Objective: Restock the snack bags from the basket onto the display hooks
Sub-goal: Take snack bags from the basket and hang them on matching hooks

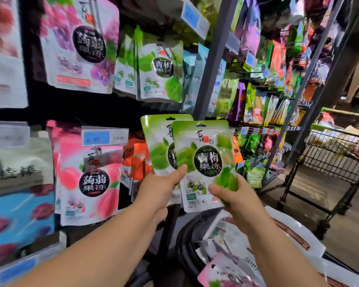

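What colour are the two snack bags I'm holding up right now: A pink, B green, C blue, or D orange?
B: the left hand and right hand hold up two green bags, one overlapping the other.

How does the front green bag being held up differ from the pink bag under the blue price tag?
The front green bag shows green fruit; the pink bag shows pink fruit. The green one is held up loose; the pink one hangs in place. Both carry a round black label with white characters.
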Available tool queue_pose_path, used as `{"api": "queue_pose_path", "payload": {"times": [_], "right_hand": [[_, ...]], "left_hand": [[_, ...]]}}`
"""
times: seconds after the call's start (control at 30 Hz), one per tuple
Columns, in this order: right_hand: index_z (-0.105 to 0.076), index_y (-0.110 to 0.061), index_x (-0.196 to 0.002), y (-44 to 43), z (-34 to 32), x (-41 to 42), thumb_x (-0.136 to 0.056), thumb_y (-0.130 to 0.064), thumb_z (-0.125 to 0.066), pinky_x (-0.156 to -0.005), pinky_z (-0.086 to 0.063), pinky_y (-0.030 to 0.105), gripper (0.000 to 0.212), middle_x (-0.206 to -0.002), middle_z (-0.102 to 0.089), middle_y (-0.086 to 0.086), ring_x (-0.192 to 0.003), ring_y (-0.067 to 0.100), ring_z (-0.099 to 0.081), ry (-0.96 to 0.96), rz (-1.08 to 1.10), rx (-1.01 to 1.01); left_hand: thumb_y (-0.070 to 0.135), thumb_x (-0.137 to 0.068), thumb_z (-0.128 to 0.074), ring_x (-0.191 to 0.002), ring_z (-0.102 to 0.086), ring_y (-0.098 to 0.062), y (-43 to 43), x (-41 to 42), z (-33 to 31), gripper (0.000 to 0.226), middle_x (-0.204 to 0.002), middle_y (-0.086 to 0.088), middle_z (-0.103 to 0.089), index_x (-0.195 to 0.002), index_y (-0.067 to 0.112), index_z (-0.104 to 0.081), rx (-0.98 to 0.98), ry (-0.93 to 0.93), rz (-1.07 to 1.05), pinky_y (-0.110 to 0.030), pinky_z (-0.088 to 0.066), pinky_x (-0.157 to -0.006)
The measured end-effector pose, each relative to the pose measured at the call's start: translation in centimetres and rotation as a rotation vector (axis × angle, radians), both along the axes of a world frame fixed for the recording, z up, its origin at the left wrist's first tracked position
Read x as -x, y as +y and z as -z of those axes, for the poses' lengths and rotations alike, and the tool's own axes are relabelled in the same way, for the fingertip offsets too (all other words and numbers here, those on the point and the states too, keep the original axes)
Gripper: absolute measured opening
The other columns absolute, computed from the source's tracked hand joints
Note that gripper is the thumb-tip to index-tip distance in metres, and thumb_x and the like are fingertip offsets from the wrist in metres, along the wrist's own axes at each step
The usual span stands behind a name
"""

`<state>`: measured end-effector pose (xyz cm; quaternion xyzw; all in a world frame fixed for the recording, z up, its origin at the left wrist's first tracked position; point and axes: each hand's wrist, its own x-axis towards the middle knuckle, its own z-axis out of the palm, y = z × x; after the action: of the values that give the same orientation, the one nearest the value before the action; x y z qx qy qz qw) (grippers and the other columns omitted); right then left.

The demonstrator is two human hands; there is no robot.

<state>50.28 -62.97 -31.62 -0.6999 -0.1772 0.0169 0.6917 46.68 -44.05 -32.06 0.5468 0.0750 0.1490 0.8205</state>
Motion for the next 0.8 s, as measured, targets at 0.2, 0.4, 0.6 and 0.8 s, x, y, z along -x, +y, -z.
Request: {"api": "queue_pose_path", "payload": {"times": [0.2, 0.4, 0.6, 0.8], "right_hand": [[-0.040, -0.023, -0.147, 1.2, -1.5, -1.3, -0.052, -0.040, -0.098, -0.075, -0.059, 0.035, 0.111, -0.132, -0.063, 0.002, -0.099, 0.025, -0.072, -0.022, 0.024, -0.096], [-0.058, -0.027, -0.113, 3.6, -5.1, -2.6, -0.087, -0.010, -0.072, -0.071, -0.058, 0.032, 0.034, -0.093, -0.075, -0.004, -0.083, 0.014, -0.072, -0.111, -0.016, -0.128], [-0.042, -0.024, -0.126, 7.3, -8.1, -4.9, -0.092, -0.012, -0.067, -0.064, -0.058, 0.030, 0.044, -0.108, -0.070, 0.000, -0.092, 0.021, -0.072, -0.086, -0.014, -0.238], [-0.032, -0.031, -0.140, 11.2, -11.2, -7.8, -0.094, -0.019, -0.066, -0.068, -0.053, 0.034, 0.058, -0.124, -0.059, -0.003, -0.104, 0.018, -0.065, -0.115, -0.043, -0.326]], "left_hand": [[0.032, -0.080, -0.079, -0.085, -0.065, -0.004, 2.5, 1.7, -1.8, 0.016, -0.093, 0.013, -0.074, -0.092, 0.026, -0.071, -0.060, -0.099, -0.093, -0.020, -0.045, -0.066], [0.019, -0.082, -0.077, -0.070, -0.073, -0.009, 5.0, 2.7, -4.6, 0.014, -0.085, 0.001, -0.078, -0.095, 0.015, -0.075, -0.020, -0.157, -0.134, -0.022, -0.053, -0.061], [0.030, -0.076, -0.083, -0.057, -0.062, -0.007, 8.3, 3.5, -5.4, 0.018, -0.070, 0.009, -0.073, -0.088, 0.019, -0.078, -0.122, -0.200, -0.230, -0.027, -0.044, -0.062], [0.022, -0.082, -0.077, -0.036, -0.049, 0.004, 10.4, 3.8, -6.6, 0.015, -0.046, 0.013, -0.059, -0.069, 0.018, -0.073, -0.154, -0.201, -0.297, -0.026, -0.035, -0.055]]}}
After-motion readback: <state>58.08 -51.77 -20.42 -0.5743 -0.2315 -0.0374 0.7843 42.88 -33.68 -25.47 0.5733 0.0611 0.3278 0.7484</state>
